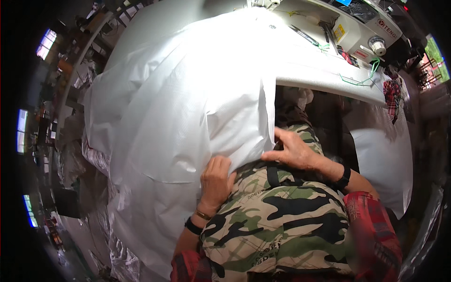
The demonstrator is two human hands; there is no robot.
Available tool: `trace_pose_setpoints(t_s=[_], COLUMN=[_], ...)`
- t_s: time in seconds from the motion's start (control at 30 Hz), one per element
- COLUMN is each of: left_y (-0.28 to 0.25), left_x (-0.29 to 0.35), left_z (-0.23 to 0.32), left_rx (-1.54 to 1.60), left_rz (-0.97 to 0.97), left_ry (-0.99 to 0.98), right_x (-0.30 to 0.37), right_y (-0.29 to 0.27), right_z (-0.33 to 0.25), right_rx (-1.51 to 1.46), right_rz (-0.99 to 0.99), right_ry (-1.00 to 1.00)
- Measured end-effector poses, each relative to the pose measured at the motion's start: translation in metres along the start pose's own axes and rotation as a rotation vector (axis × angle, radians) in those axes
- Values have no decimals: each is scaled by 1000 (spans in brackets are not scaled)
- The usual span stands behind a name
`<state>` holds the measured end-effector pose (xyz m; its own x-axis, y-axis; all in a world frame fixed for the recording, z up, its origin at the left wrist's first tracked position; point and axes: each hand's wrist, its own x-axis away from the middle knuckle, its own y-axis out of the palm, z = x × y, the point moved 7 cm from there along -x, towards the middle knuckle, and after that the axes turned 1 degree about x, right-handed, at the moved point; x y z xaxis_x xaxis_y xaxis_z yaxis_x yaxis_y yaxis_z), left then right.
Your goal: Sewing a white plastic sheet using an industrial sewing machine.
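Observation:
A large, thin white sheet of fabric (155,136) drapes from the table down over my lap, wrinkled, with a folded edge on its right side. My left hand (216,181) is closed on the near edge of the sheet, its fingers curled in and partly hidden. At the lower right corner of the sheet, my right hand (296,150) has its thumb against the fabric and its fingers at the folded edge, some of them out of sight. Between the two hands a short stretch of the near edge runs slantwise.
A white sewing machine (361,37) with a dial stands at the far right. Tweezers (304,35) and green thread (364,80) lie on the white tabletop (329,83). Red plaid cloth (392,96) hangs at its right end. A camouflage apron (282,221) covers my lap.

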<state>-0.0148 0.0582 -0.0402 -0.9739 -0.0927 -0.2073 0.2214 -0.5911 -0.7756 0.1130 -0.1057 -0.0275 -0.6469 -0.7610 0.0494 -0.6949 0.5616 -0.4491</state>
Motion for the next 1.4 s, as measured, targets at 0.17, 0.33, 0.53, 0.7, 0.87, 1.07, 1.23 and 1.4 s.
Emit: trace_pose_setpoints(t_s=[0.17,0.33,0.53,0.7,0.87,1.07,1.23,1.4], left_y=[2,4,9,-1,-4,2,16,38], left_x=[31,52,86,116,148,201,246,244], left_z=[-21,-38,-51,-59,-75,-108,-131,-123], left_rx=[21,46,66,-80,-22,199,531,878], left_rz=[-13,-26,177,408,337,102,-59,-106], left_ry=[-106,-103,-201,-248,-447,-812,-1012,-1029], right_x=[5,8,6,3,1,2,3,5], right_y=[11,24,31,36,38,34,33,30], right_z=[23,44,62,77,85,73,60,51], right_rx=[-28,-226,-279,-390,-402,-351,-340,-322], right_rz=[-30,-38,-104,-100,-96,-176,-209,-221], right_ry=[97,230,266,220,151,164,239,196])
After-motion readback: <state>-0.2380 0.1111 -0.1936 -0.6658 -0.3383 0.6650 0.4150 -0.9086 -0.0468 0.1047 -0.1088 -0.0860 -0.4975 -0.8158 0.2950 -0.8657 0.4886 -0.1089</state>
